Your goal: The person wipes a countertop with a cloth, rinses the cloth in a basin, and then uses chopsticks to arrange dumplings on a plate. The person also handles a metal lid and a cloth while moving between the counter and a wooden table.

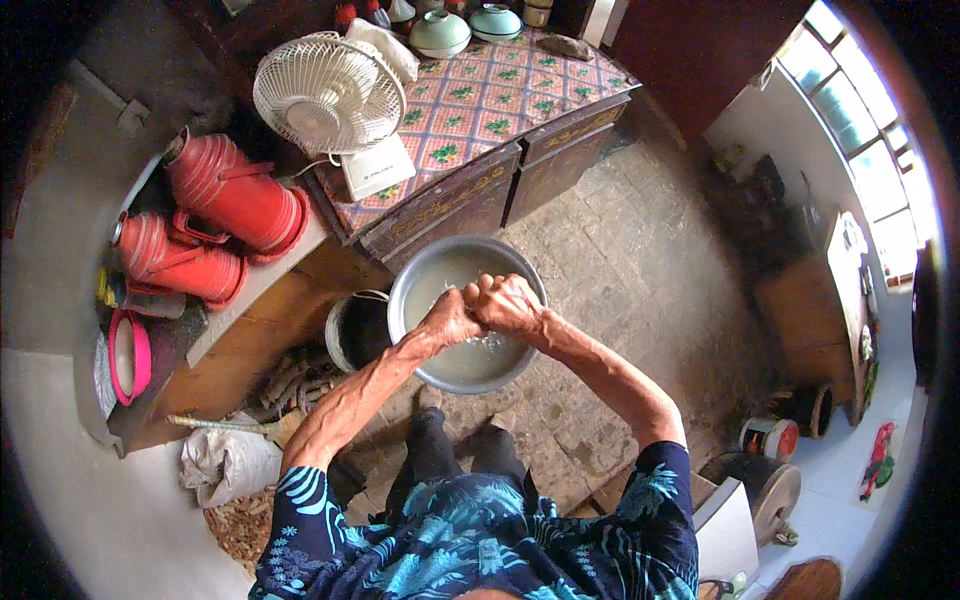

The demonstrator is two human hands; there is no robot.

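My left hand [450,315] and my right hand [508,304] are pressed together with curled fingers over a grey metal basin [394,300]. Cloudy, pale liquid [465,367] fills the lower part of the basin. Small white bits [491,343] show in the liquid just below my hands. Whatever may lie between my palms is hidden by the fingers and knuckles. Both forearms reach in over the near rim, the left from the lower left and the right from the lower right.
A dark bucket [334,334] stands left of the basin, by firewood [296,382]. Beyond is a cabinet with a checked cover [480,105], bearing a white fan [330,97] and lidded bowls [440,34]. Red thermos flasks [232,195] rest on a left ledge. A white sack [225,465] sits lower left.
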